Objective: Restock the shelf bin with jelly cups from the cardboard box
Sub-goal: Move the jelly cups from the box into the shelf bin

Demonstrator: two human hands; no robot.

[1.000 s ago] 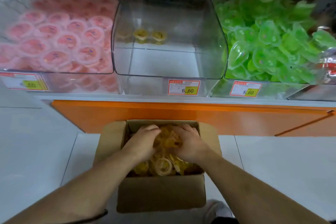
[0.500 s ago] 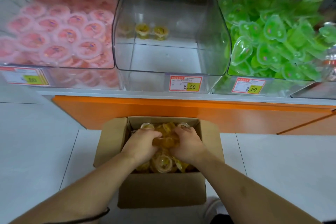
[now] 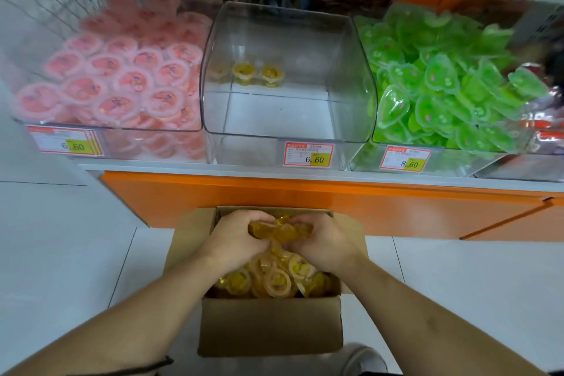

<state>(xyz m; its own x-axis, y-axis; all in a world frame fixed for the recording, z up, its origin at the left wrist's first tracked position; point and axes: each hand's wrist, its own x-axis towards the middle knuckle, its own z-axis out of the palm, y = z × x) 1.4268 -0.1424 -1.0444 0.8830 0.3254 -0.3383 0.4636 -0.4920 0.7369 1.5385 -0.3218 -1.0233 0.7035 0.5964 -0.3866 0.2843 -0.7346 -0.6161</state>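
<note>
1. Both hands are cupped together over the box (image 3: 268, 330), left hand (image 3: 235, 241) and right hand (image 3: 323, 243) curled round one heap of cups (image 3: 279, 230).
2. Risk: it's a loose two-handed scoop, so cups may slip out between the palms on the way up to the bin (image 3: 287, 137).
3. A spill would likely land back in the box or on the floor (image 3: 61, 238).
4. The cups are small, yellow, glossy; two more sit at the bin's back.

You stand in a shop: clear bins (image 3: 287, 137) of jelly cups (image 3: 122, 82) line a shelf (image 3: 274, 169), each fronted by a price tag (image 3: 308, 155).
</note>
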